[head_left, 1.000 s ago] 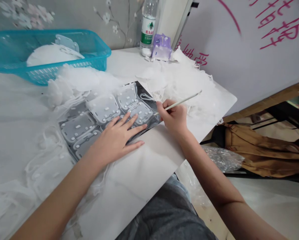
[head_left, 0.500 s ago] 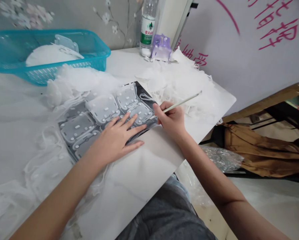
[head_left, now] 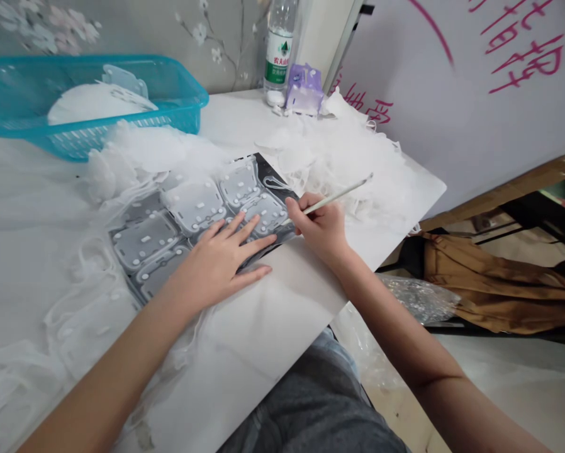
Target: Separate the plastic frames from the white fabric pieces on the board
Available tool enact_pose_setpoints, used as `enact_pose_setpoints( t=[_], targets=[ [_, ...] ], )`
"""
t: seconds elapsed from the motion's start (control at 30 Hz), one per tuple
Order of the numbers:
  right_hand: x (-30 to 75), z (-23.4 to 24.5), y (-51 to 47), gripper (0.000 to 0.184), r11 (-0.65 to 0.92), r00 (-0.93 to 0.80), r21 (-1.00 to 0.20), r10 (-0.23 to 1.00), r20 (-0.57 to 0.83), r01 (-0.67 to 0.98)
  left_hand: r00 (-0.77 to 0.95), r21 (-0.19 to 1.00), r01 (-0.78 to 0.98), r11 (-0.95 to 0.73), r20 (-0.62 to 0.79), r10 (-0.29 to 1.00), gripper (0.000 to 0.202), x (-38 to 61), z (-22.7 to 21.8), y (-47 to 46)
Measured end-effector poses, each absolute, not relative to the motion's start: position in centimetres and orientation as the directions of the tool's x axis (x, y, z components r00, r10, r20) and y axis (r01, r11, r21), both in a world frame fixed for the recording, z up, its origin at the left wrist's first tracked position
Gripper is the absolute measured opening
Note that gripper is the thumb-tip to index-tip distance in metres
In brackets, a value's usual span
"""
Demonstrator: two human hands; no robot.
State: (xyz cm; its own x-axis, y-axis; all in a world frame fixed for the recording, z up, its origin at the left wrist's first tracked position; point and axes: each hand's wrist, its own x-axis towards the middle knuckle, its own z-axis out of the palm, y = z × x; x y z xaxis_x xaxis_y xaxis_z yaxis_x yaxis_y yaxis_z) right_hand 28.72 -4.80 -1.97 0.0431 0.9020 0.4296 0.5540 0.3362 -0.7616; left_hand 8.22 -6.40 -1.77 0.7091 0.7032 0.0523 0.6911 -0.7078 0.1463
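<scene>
A dark sheet point(head_left: 269, 168) lies on the white table, bearing several pale translucent pouch-like shapes point(head_left: 195, 202) with white dots and slots. My left hand point(head_left: 223, 261) rests flat across its near part, fingers spread. At the sheet's right end my right hand point(head_left: 321, 225) pinches a thin pale stick point(head_left: 343, 192), shaped like a slim brush or pen. The stick leans up to the right, its upper end dark. Its lower tip reaches the rightmost pale shape; exactly what it touches is too small to tell.
A blue plastic basket point(head_left: 188, 119) holding white pieces stands at the back left. Heaps of thin white material point(head_left: 343, 151) lie behind and left of the sheet. A water bottle point(head_left: 279, 56) and a purple packet point(head_left: 305, 88) stand at the back. The table's edge runs close before me.
My right hand and the stick have shifted slightly left. My left hand has stayed flat in the same place.
</scene>
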Motion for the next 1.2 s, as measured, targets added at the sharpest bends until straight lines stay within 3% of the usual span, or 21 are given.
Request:
enact_pose_setpoints(
  t=[0.6,0.83,0.97,1.07,1.2],
  targets=[
    [29.4,-2.3,-4.2,0.041,0.374,0.093,-0.627,0.807,0.583,0.684,0.710,0.175,0.684,-0.708,0.058,0.701,0.054,8.2,-2.1,-6.4],
    [29.5,-2.2,-4.1,0.041,0.322,0.169,-0.686,0.821,0.546,0.652,0.709,0.162,0.690,-0.705,0.045,0.704,0.054,8.2,-2.1,-6.3],
    [29.1,-2.0,-4.8,0.043,0.289,0.224,-0.797,0.859,0.461,0.531,0.707,0.177,0.688,-0.704,0.053,0.705,0.055,8.3,-2.1,-6.4],
    [28.9,-2.0,-5.1,0.042,0.253,0.199,-0.859,0.907,0.371,0.446,0.705,0.170,0.691,-0.703,0.057,0.707,0.054,8.3,-2.0,-6.4],
    [28.6,-2.0,-5.0,0.042,0.253,0.140,-0.854,0.927,0.349,0.454,0.708,0.158,0.691,-0.705,0.047,0.704,0.053,8.3,-1.9,-6.4]
  ],
)
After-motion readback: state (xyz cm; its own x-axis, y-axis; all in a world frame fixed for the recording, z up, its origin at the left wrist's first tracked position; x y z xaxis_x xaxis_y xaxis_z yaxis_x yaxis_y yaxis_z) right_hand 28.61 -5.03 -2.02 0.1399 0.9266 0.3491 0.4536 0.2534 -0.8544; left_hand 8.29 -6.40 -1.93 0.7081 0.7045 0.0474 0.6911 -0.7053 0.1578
